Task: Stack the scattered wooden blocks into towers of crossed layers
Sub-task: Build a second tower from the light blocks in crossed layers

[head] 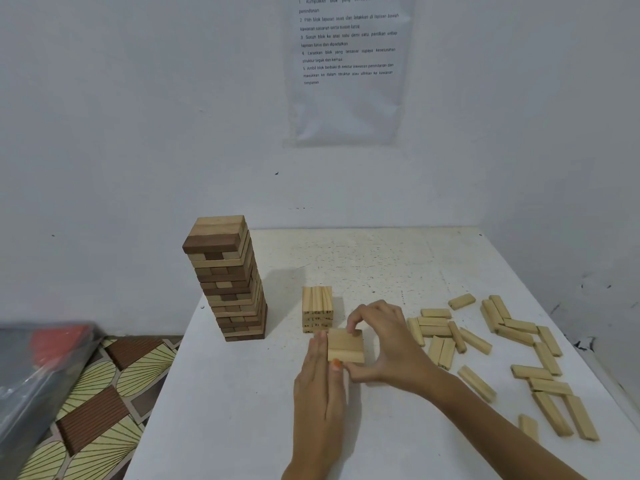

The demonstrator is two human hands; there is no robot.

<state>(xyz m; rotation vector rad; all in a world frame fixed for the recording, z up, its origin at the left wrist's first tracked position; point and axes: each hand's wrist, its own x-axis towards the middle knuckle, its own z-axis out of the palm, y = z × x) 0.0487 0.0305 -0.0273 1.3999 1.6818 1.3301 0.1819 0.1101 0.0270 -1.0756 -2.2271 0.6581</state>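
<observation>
A flat layer of pale wooden blocks (345,345) lies on the white table (242,403) in front of me. My left hand (318,382) presses its straight fingers against the layer's left side. My right hand (381,344) curls round the layer, fingers on its far edge and thumb at its near right corner. Just behind stands a short stack of pale blocks (317,308) with printed numbers on its front. Several loose pale blocks (512,351) lie scattered at the right.
A tall tower of mixed dark and light blocks (228,278) stands at the table's far left edge. The wall rises behind, bearing a printed sheet (348,64). Patterned floor (100,403) and a grey plastic-wrapped object (38,368) lie left of the table.
</observation>
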